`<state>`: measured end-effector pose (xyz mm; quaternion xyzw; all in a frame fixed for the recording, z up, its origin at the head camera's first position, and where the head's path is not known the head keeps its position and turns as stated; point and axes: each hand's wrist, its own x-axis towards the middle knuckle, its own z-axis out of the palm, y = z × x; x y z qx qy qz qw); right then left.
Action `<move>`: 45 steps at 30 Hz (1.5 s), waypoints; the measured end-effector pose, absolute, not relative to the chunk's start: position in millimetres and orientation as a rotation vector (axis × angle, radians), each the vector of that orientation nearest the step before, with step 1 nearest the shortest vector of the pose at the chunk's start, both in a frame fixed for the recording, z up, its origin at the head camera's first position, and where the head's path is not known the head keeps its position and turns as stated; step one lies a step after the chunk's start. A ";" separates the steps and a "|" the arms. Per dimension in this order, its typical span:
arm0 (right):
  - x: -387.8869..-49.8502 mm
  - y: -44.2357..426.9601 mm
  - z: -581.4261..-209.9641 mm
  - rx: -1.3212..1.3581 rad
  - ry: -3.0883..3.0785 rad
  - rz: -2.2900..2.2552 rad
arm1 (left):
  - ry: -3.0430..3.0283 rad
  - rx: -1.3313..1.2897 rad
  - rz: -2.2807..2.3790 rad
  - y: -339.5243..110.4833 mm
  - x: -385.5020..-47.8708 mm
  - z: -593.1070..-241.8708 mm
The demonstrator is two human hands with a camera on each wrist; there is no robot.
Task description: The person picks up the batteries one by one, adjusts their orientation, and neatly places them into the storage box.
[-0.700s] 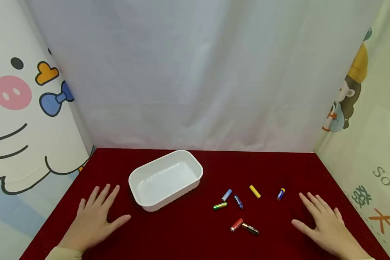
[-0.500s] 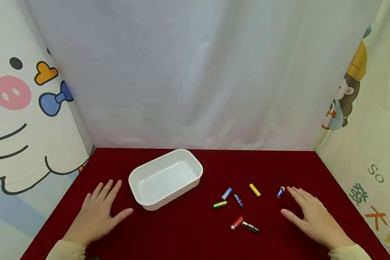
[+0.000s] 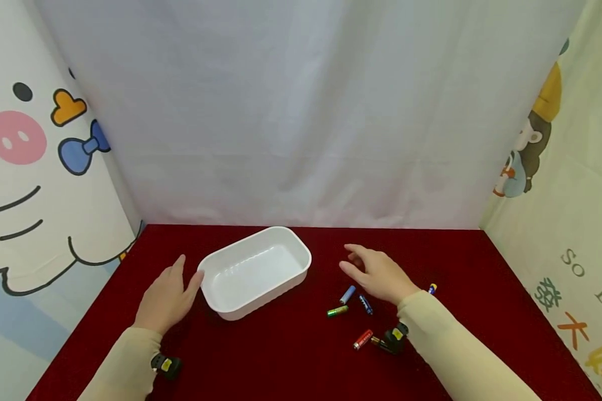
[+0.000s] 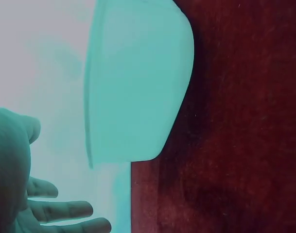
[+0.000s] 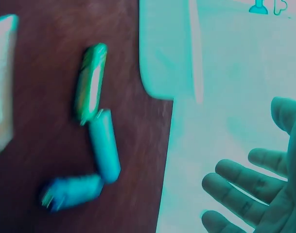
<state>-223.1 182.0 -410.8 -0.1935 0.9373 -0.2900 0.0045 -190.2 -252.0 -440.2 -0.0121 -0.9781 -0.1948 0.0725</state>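
Observation:
A white rectangular tub (image 3: 253, 301) rests on the dark red tabletop. My left hand (image 3: 166, 296) is beside its left end, thumb near the rim and fingers loosely extended; in the left wrist view a gap appears between the hand (image 4: 11, 179) and the tub wall (image 4: 138, 87). My right hand (image 3: 379, 274) hovers above the far side of the batteries, fingers slightly bent around nothing. Near it lie a light blue battery (image 3: 347, 294), a dark blue battery (image 3: 365, 304) and a green battery (image 3: 338, 311). The yellow battery is hidden behind the right hand or forearm.
Nearer the front lie a red battery (image 3: 363, 339) and a black battery (image 3: 379, 343), the latter partly covered by the right wrist camera (image 3: 396, 336). A blue-and-yellow battery (image 3: 432, 289) shows beyond the right sleeve. Pale curtains (image 3: 301, 139) enclose the table.
My right hand has swept left and away from me, from the right side to over the batteries. The left hand has moved forward and right, to the tub's end. The tub and visible batteries stay put.

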 end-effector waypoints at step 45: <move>-291.3 76.5 -444.4 -0.692 3.125 -0.368 | -2.887 -0.114 -0.303 -233.5 -193.2 -468.3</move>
